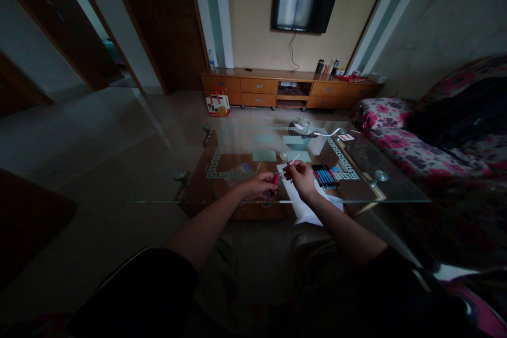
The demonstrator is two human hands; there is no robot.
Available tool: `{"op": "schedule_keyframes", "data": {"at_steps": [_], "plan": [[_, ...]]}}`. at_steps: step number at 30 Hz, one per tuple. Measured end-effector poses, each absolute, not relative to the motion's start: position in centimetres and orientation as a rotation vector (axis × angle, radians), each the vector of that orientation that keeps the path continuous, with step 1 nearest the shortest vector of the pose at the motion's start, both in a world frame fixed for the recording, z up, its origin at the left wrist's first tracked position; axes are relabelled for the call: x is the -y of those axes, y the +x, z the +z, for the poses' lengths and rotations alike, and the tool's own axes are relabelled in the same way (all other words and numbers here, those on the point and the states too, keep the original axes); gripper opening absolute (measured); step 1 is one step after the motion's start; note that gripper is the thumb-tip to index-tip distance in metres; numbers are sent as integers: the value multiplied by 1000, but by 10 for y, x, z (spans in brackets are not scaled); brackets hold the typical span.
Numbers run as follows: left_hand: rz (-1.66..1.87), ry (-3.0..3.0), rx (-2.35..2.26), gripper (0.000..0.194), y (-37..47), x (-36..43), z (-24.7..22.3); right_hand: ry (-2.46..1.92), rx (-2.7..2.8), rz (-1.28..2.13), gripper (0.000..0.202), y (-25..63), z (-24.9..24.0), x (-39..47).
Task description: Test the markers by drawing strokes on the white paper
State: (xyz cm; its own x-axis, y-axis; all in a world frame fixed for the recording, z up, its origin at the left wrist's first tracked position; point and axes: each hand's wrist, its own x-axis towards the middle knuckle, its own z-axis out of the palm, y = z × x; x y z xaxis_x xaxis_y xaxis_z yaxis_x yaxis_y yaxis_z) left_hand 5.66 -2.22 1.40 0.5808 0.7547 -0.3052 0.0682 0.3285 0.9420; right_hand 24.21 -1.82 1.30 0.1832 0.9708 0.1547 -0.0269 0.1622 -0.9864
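Over the glass table (pixel 237 190), my left hand (pixel 258 187) is closed around a red and black pen (pixel 275 179), held nearly upright. My right hand (pixel 301 178) pinches a thin white stick (pixel 294 159), which looks like a pen refill and slants up from the fingers. Both hands are close together, a small gap between them. Right of my right hand lies a row of several pens (pixel 325 176) in blue, red and black. White paper (pixel 295 203) lies beneath my right hand and wrist. Small details at the fingertips are too dark to make out.
A crumpled clear plastic bag (pixel 303 126) and a small red and white card (pixel 346 137) lie toward the table's far side. Beyond stand a low wooden cabinet (pixel 259 85) and a carton bag (pixel 217 103). A flowered sofa (pixel 420 150) is on the right.
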Motion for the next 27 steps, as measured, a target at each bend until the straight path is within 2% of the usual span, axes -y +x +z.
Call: {"op": "schedule_keyframes", "data": {"at_steps": [15, 27], "plan": [[514, 1224, -795, 31, 55, 20, 9, -1216, 1377, 963, 43, 244, 10, 20], [483, 1202, -754, 33, 54, 22, 13, -1257, 1395, 981, 45, 244, 8, 19]]}}
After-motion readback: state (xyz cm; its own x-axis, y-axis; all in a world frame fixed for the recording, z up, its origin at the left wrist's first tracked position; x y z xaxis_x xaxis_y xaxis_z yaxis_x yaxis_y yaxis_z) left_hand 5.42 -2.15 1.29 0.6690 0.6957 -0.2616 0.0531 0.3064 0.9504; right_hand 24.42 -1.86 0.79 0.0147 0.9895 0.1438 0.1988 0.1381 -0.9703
